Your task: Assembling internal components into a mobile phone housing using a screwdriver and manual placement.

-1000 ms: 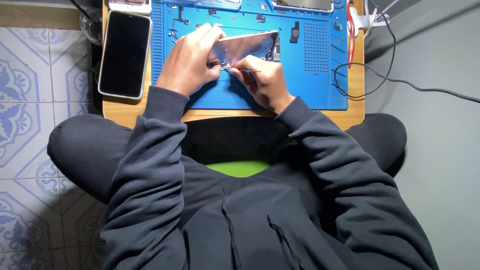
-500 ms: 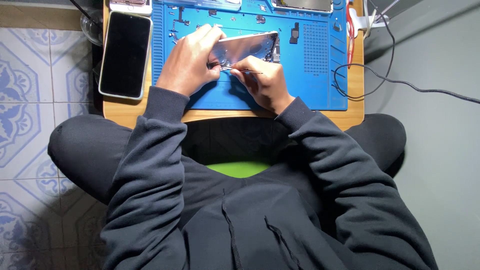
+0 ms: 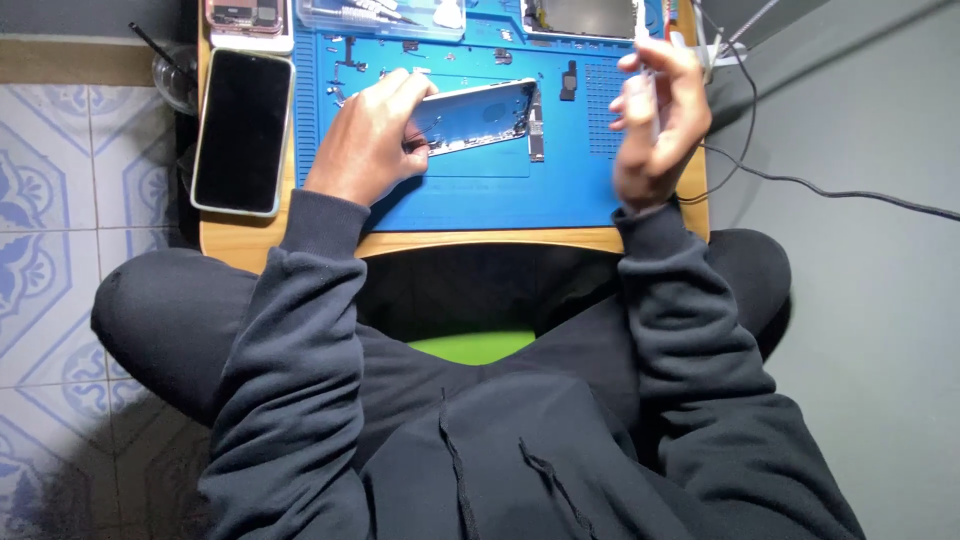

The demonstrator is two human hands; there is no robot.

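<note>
Seated cross-legged at a low wooden table (image 3: pixel 480 240), I pin an opened phone housing (image 3: pixel 478 117) to the blue work mat (image 3: pixel 470 185) with my left hand (image 3: pixel 365 140), fingers clasped over its left end and thumb against its near edge. The housing lies near the middle of the mat, its far-right corner tipped toward the table's far edge.

My right hand (image 3: pixel 660 115) is lifted above the table's right edge, fingers curled round a slim pale tool (image 3: pixel 648 75); the motion blur keeps me from telling what kind it is.

In my judgement the work calls for a steady brace: the left hand should press the housing flat so it cannot skate on the mat, while the tool comes back low and slow to the housing's open right end, clear of the small loose parts (image 3: pixel 350 62) scattered along the mat's far-left part.

The housing is a thin, silvery-grey shell, long and rectangular, with a dark strip of components at its right end. A small dark part (image 3: pixel 568 80) lies just beyond it.

At the table's left edge rests a black-screened phone (image 3: pixel 243 130); cables (image 3: pixel 800 185) trail off past the right edge.
</note>
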